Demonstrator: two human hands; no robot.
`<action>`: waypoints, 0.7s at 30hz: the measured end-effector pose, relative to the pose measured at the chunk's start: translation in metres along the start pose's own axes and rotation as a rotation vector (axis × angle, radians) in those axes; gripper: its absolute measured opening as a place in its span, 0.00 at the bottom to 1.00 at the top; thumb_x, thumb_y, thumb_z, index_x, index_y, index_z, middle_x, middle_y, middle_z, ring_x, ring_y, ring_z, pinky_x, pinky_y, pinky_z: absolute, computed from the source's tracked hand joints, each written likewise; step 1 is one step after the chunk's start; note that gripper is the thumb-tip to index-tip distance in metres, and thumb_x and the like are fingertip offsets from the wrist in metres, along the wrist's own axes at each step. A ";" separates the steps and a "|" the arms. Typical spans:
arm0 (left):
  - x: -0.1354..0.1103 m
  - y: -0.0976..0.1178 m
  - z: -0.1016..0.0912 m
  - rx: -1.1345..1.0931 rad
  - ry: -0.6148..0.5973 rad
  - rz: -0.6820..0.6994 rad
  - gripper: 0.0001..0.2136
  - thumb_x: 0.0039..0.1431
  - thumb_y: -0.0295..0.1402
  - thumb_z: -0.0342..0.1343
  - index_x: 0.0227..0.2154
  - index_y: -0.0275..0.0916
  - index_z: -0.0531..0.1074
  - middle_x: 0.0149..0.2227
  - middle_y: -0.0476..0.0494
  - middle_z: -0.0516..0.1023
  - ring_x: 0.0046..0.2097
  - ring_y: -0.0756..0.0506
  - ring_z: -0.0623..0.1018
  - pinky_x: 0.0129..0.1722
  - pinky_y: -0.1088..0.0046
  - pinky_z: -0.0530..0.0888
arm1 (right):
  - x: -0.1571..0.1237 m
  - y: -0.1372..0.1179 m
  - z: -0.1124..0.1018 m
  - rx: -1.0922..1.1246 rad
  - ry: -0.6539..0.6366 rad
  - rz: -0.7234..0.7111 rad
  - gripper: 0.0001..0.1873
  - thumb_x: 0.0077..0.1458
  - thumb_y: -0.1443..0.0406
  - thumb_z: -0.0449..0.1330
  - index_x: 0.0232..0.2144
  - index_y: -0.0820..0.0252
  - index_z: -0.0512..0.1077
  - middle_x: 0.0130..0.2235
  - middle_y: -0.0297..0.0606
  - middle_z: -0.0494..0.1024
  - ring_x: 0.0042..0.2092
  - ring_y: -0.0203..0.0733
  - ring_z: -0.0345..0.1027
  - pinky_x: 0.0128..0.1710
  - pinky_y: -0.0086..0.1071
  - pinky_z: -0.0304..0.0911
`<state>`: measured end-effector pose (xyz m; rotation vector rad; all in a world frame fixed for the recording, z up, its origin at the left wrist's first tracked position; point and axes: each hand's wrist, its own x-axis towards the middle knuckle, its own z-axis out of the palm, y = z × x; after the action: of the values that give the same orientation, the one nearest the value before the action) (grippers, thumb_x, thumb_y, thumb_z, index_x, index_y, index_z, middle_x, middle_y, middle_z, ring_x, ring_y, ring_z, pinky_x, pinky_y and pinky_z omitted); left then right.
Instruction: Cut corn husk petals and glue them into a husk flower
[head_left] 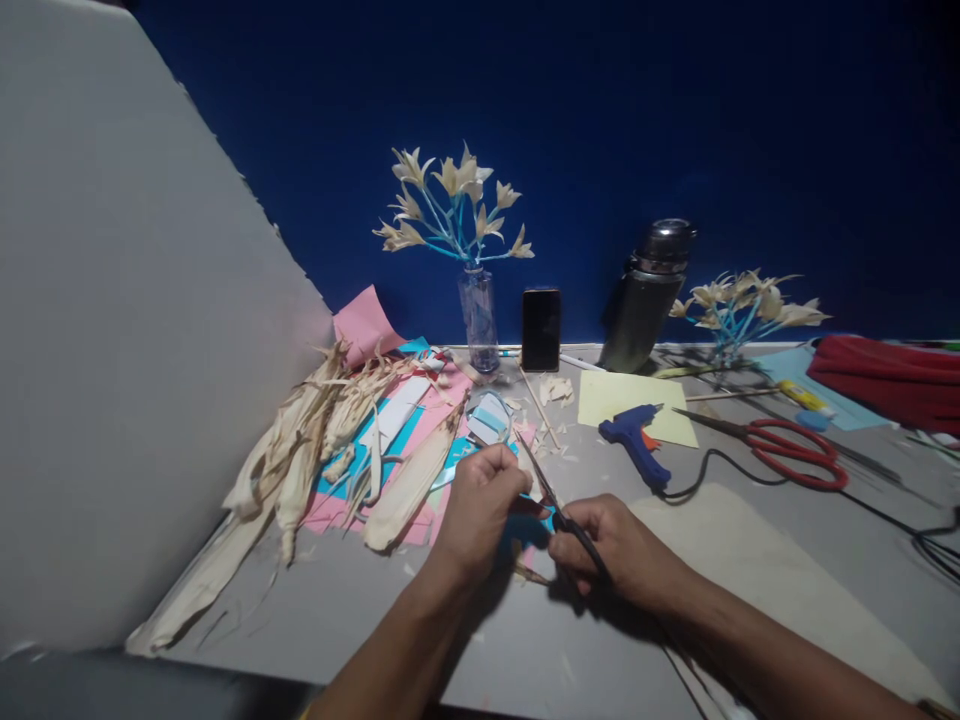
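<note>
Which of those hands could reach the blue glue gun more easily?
Probably the right hand: the glue gun lies on that side, just beyond it. But it holds scissors, while the left hand pinches a blue scrap.

No text, label, brand, number or sign could be read anywhere. The phone propped against the wall showed only a dark screen. Any print on the metal flask, the blue glue gun or the yellow tube was too small and dim to make out. The coloured papers on the table were plain on the sides that showed, and the small scissors gripped in the right hand bore no mark that could be told
</note>
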<state>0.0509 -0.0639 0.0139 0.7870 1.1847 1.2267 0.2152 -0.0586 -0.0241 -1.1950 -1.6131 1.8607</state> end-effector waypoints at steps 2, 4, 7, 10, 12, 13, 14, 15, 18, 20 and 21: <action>-0.001 0.001 0.000 -0.005 -0.006 0.004 0.09 0.43 0.28 0.57 0.20 0.40 0.60 0.19 0.53 0.68 0.23 0.50 0.73 0.28 0.70 0.75 | 0.000 -0.001 0.000 0.006 0.004 0.019 0.19 0.46 0.55 0.65 0.16 0.61 0.66 0.15 0.31 0.67 0.17 0.29 0.55 0.17 0.24 0.48; -0.001 0.002 0.001 -0.010 -0.010 0.009 0.09 0.43 0.27 0.57 0.20 0.40 0.60 0.18 0.53 0.68 0.22 0.50 0.73 0.28 0.70 0.75 | -0.001 -0.001 0.000 0.005 0.006 0.032 0.18 0.46 0.56 0.64 0.16 0.60 0.66 0.15 0.30 0.67 0.17 0.30 0.56 0.17 0.24 0.49; -0.001 0.002 0.000 -0.010 -0.020 0.009 0.09 0.42 0.27 0.56 0.19 0.40 0.59 0.18 0.52 0.69 0.22 0.50 0.72 0.28 0.70 0.74 | 0.000 -0.001 0.000 0.006 -0.006 0.018 0.17 0.46 0.57 0.64 0.15 0.60 0.65 0.14 0.30 0.67 0.17 0.31 0.57 0.17 0.25 0.52; -0.002 0.002 -0.002 -0.004 -0.032 0.007 0.08 0.42 0.26 0.55 0.19 0.40 0.59 0.18 0.51 0.70 0.22 0.49 0.73 0.26 0.73 0.72 | 0.000 -0.001 0.000 0.020 -0.016 0.015 0.17 0.45 0.58 0.64 0.14 0.60 0.65 0.14 0.29 0.66 0.17 0.30 0.55 0.17 0.25 0.51; -0.002 0.003 -0.003 -0.004 -0.046 0.004 0.08 0.43 0.26 0.55 0.19 0.40 0.60 0.19 0.49 0.72 0.23 0.49 0.74 0.26 0.74 0.71 | 0.000 -0.001 -0.001 0.030 -0.010 0.018 0.17 0.45 0.59 0.64 0.14 0.61 0.66 0.13 0.30 0.65 0.17 0.29 0.53 0.17 0.24 0.48; -0.003 0.004 -0.003 -0.005 -0.058 0.000 0.08 0.43 0.26 0.55 0.19 0.40 0.60 0.20 0.48 0.74 0.24 0.48 0.74 0.26 0.74 0.71 | 0.001 0.000 -0.001 0.037 -0.002 0.015 0.16 0.45 0.60 0.64 0.13 0.61 0.66 0.13 0.30 0.66 0.17 0.29 0.53 0.17 0.24 0.47; -0.003 0.005 -0.003 -0.005 -0.067 -0.005 0.08 0.44 0.27 0.56 0.19 0.39 0.61 0.22 0.47 0.75 0.24 0.48 0.75 0.27 0.73 0.72 | 0.001 0.000 -0.001 0.047 0.004 0.012 0.16 0.45 0.60 0.64 0.13 0.61 0.66 0.13 0.30 0.66 0.17 0.28 0.52 0.17 0.24 0.47; -0.004 0.006 -0.003 -0.002 -0.073 -0.012 0.08 0.44 0.28 0.57 0.19 0.39 0.61 0.22 0.46 0.76 0.25 0.48 0.75 0.27 0.73 0.72 | 0.001 0.001 -0.001 0.062 0.009 0.012 0.17 0.46 0.60 0.64 0.14 0.62 0.67 0.14 0.31 0.67 0.17 0.28 0.53 0.17 0.24 0.47; -0.005 0.007 -0.001 0.005 -0.057 -0.019 0.08 0.45 0.30 0.59 0.20 0.39 0.63 0.23 0.46 0.76 0.26 0.48 0.76 0.28 0.74 0.73 | 0.000 0.002 -0.001 0.141 0.005 0.027 0.18 0.50 0.55 0.64 0.18 0.61 0.68 0.16 0.33 0.71 0.16 0.29 0.56 0.16 0.24 0.48; -0.005 0.005 0.000 -0.006 -0.039 -0.017 0.09 0.46 0.31 0.60 0.21 0.38 0.64 0.22 0.47 0.75 0.26 0.47 0.77 0.29 0.73 0.73 | -0.001 0.002 -0.001 0.169 -0.021 0.011 0.19 0.50 0.52 0.64 0.21 0.61 0.69 0.18 0.33 0.73 0.16 0.31 0.58 0.16 0.24 0.50; -0.004 0.004 0.000 -0.015 -0.031 -0.016 0.09 0.46 0.31 0.60 0.21 0.39 0.64 0.22 0.48 0.75 0.26 0.47 0.77 0.29 0.73 0.73 | -0.001 0.002 -0.001 0.162 -0.035 -0.008 0.20 0.50 0.51 0.64 0.21 0.61 0.69 0.18 0.33 0.72 0.17 0.31 0.60 0.16 0.24 0.51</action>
<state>0.0502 -0.0672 0.0187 0.7815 1.1530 1.2047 0.2171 -0.0594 -0.0257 -1.0920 -1.4511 1.9752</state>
